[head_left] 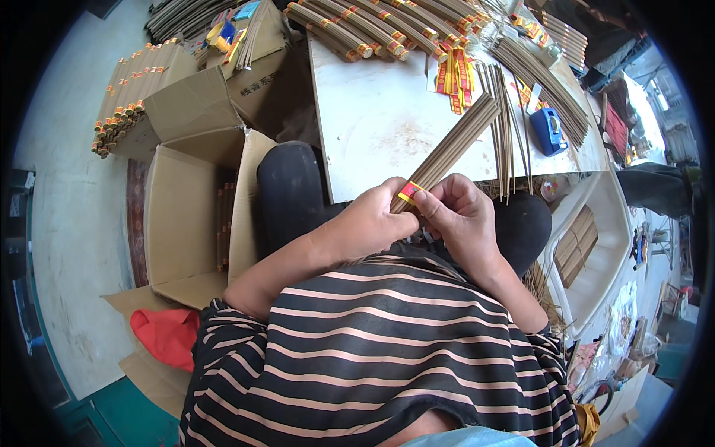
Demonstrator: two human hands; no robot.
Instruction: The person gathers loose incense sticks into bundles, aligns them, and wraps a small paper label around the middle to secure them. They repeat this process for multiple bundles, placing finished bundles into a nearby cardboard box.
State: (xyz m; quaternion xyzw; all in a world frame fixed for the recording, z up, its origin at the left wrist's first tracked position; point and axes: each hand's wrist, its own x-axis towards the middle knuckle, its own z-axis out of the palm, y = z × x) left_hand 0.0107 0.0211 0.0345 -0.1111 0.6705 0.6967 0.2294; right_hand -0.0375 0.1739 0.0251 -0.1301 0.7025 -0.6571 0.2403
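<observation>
A bundle of brown incense sticks [454, 141] slants up and to the right over the table's near edge. Around its lower end goes a red and yellow paper band [409, 192]. My left hand [376, 217] is closed round that lower end. With thumb and fingers bent together, my right hand [460, 211] presses at the band's right side. Whether a small piece of tape is between those fingers cannot be made out. Just right of the bundle, loose incense sticks [503, 127] lie partly over the table edge.
A white table [365, 127] bears banded bundles [372, 30], spare paper bands [455, 80] and a blue tape dispenser [549, 131]. An open cardboard box [186, 216] stands at my left, with bundles inside. At right is a white tub [614, 223] holding more sticks.
</observation>
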